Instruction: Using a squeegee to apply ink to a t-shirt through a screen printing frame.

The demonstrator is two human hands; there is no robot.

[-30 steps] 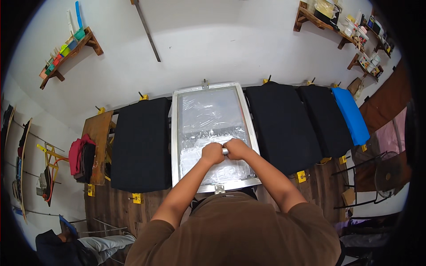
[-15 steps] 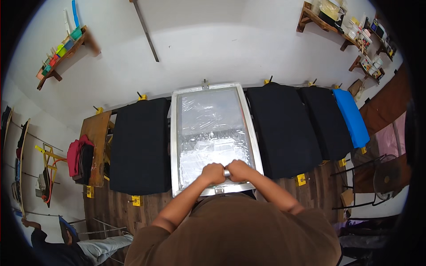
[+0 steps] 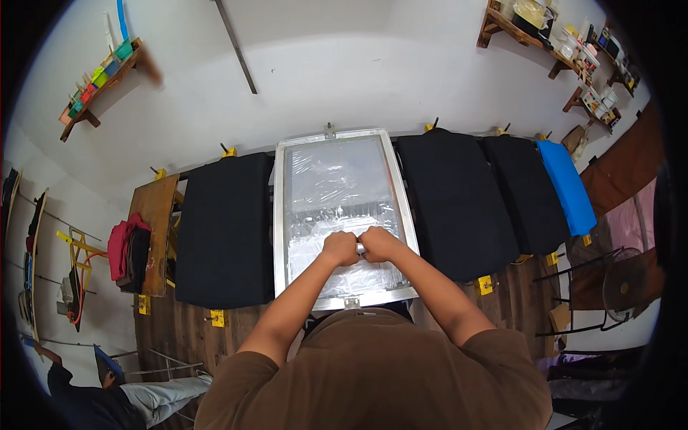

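A silk-screen frame (image 3: pixel 280 215) with a pale metal border lies on the long bench in front of me, its inner surface shiny and wrinkled like clear film. My left hand (image 3: pixel 340 249) and my right hand (image 3: pixel 380 244) are both closed, side by side, over the lower part of that surface. Between them shows a short silver metal handle (image 3: pixel 360 249). Both fists are wrapped round it; the rest of the tool is hidden under my hands. My arms are stretched forward, and the frame's near edge lies close to my body.
Black-covered boards (image 3: pixel 223 229) flank the frame on both sides, with a blue board (image 3: pixel 566 188) farther right. Folded clothes (image 3: pixel 129 247) lie on a wooden board at left. Wall shelves (image 3: pixel 100 89) hold coloured tubs. Another person (image 3: pixel 107 401) is at lower left.
Both hands, still round the silver handle, have moved away from me, from beside the frame's near edge farther up its shiny surface. My arms are straighter.
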